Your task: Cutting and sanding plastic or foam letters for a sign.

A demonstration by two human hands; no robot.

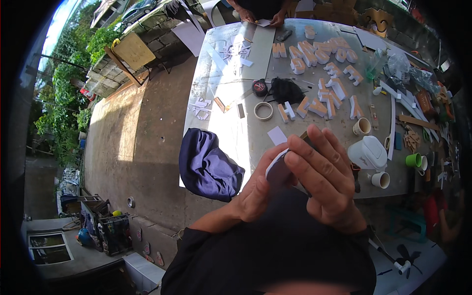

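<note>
Cut-out letters [337, 90] crowd a grey table [290, 129] in daylight. Before the person's chest, the left hand [256, 189] has fingers and thumb clamped on a thin, white-edged piece [280, 172]; the right hand [327, 177] lays outstretched fingers against it, whether clamping, one cannot tell. Firm left support with light, even right-hand pressure would likely serve best. The white edge faces forward-left; the visible long axis slants away to the right.

We look over an open-air workshop: greenery [69, 88] beyond, a worktable [337, 130] spread with letter cutouts [337, 90], tape [264, 118], wooden scraps [412, 139].
</note>
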